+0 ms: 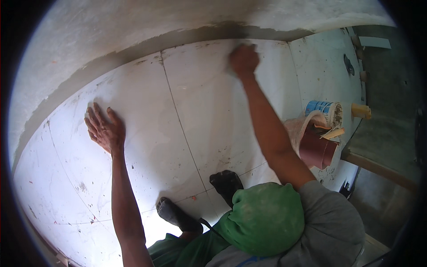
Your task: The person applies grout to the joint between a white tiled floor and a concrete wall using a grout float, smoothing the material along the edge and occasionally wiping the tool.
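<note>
Lying beneath the widely spread left hand [106, 130], the white tiles [142, 107] run rightward along the wall [147, 24], likely hard, stiff, slippery and brittle, best met with an open palm; the right hand [244, 59] looks curled near the wall, blurred, so whether it grips anything cannot be told

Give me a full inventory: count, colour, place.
Large flat tiles: several, white, underfoot
Rough band: 1, dark grey, between tiles and smooth pale wall
Round container: 1, blue and white, right
Curved container: 1, pale, beside it
Rounded object: 1, reddish-brown, at pale container's mouth
Short block: 1, yellowish, far right
Wooden plank: 1, brown, lower right
Flat strip: 1, white, upper right
Unclear object: 1, dark, upper right
Foot coverings: 2, black, lower middle
Clothing: count unclear, green and grey, bottom
Left hand: 1, bare, spread on tile
Right hand: 1, blurred, near tiles' upper edge
</note>
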`<state>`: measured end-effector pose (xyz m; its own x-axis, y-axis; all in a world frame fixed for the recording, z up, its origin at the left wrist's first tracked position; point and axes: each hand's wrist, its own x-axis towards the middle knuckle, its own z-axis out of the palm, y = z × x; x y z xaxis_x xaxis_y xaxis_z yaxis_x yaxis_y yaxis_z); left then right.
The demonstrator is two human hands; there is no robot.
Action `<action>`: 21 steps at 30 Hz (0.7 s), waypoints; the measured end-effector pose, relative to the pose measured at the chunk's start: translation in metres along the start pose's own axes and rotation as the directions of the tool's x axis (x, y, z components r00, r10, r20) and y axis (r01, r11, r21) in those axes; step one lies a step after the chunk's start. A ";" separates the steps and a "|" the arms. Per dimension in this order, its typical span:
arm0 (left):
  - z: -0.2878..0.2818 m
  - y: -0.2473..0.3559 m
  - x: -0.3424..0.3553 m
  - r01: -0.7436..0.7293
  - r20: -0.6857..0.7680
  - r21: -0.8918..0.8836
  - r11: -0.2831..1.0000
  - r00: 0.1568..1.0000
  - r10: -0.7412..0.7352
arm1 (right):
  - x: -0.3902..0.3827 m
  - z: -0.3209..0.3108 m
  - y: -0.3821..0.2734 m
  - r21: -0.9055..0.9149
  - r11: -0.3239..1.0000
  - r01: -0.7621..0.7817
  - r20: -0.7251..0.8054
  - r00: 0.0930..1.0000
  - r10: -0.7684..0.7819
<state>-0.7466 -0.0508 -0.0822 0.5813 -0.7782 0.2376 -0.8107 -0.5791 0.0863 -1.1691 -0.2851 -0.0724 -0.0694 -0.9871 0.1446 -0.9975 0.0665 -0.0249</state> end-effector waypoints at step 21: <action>-0.162 0.052 0.046 0.163 0.740 -0.663 0.730 0.290 0.607 | -0.193 -0.216 -0.071 0.750 0.333 0.572 0.130 0.365 -0.922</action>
<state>-0.7730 -0.0774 0.0904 -0.2714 -0.7571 -0.5942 -0.5441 -0.3886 0.7436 -1.0879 -0.0677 0.1153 0.8961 -0.4407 -0.0534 -0.3603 -0.6518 -0.6674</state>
